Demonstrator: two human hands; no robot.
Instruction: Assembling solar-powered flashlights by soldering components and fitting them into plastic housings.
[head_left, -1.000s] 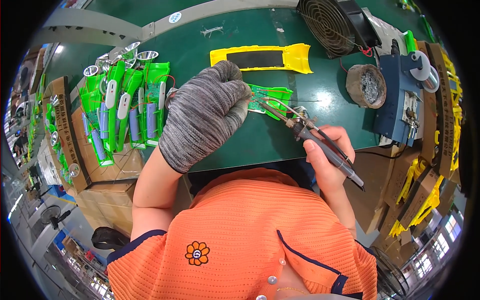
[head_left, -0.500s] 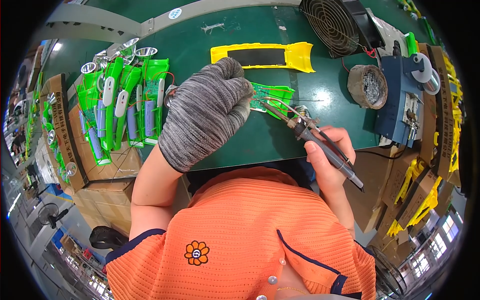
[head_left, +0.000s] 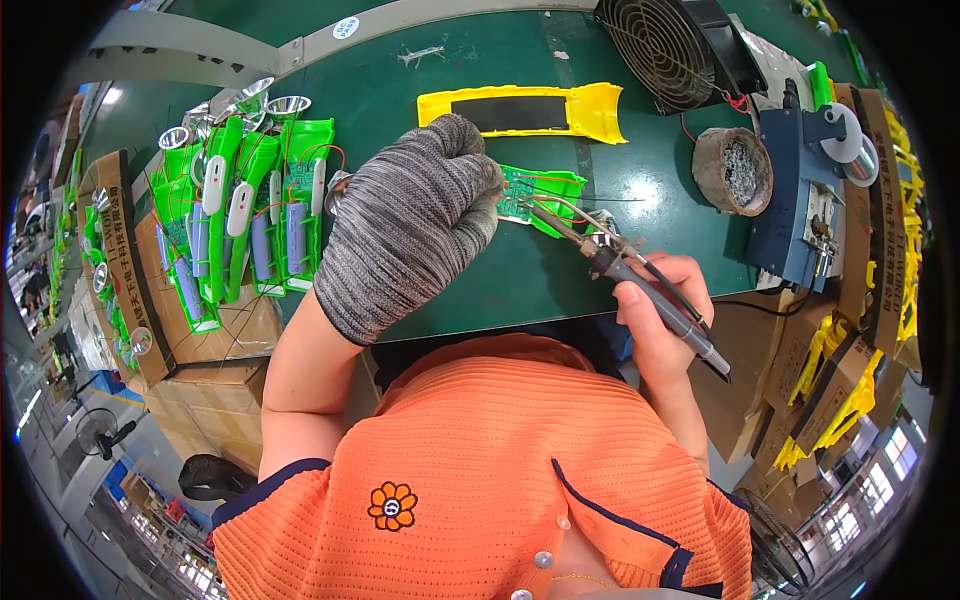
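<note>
My left hand (head_left: 415,225), in a grey knit glove, presses down on a green plastic part with a circuit board (head_left: 540,190) on the dark green bench. A soldering iron (head_left: 640,285) is held like a pen in my bare right hand (head_left: 665,310). Its tip rests on the board's right side, beside the gloved fingers. Thin wires run off the board.
A yellow housing (head_left: 530,108) lies behind the board. Several green torch halves with batteries (head_left: 245,215) are stacked at the left on cardboard boxes. At the right stand a fan (head_left: 665,45), a solder-dross pot (head_left: 735,170) and a blue soldering stand (head_left: 800,200).
Nothing has clearly moved: the gloved hand stays on the green part and the iron's tip stays at the board.
</note>
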